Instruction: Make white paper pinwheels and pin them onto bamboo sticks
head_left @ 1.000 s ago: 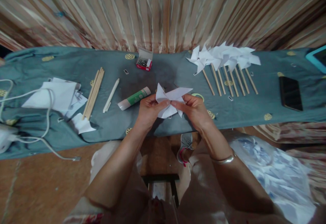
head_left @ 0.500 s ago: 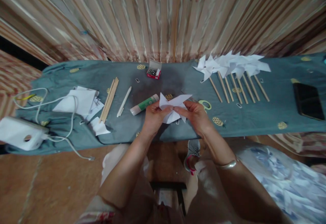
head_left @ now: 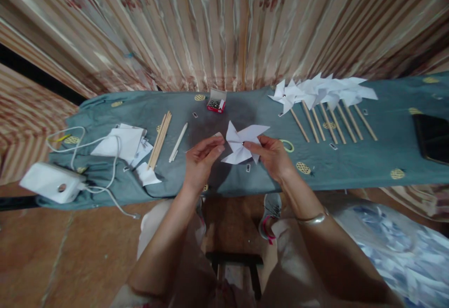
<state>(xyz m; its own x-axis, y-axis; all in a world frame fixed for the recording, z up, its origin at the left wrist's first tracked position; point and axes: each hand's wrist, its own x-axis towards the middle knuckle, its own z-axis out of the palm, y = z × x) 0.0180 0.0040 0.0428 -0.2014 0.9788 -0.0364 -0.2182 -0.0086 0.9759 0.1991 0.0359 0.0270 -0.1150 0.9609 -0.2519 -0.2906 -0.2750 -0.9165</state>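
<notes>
So the left hand (head_left: 201,161) just let go, fingers loosely curled, seemingly holding nothing. Now the right hand (head_left: 275,156) alone pinches the white folded-paper pinwheel (head_left: 250,135) above the teal cloth-covered counter (head_left: 351,170); shiny metal pin (head_left: 243,143) at its centre, so folds look secured.

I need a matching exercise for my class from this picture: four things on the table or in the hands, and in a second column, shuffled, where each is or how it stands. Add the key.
Column one
1. Red box
2. Paper pinwheel with no stick showing
3. White pen
4. Black phone

Column two
A. Between the loose wooden sticks and the left hand
B. Cut off by the picture's right edge
C. Lid raised, near the far edge of the cloth
D. Held in the right hand

Right pairs: 1-C, 2-D, 3-A, 4-B
</notes>
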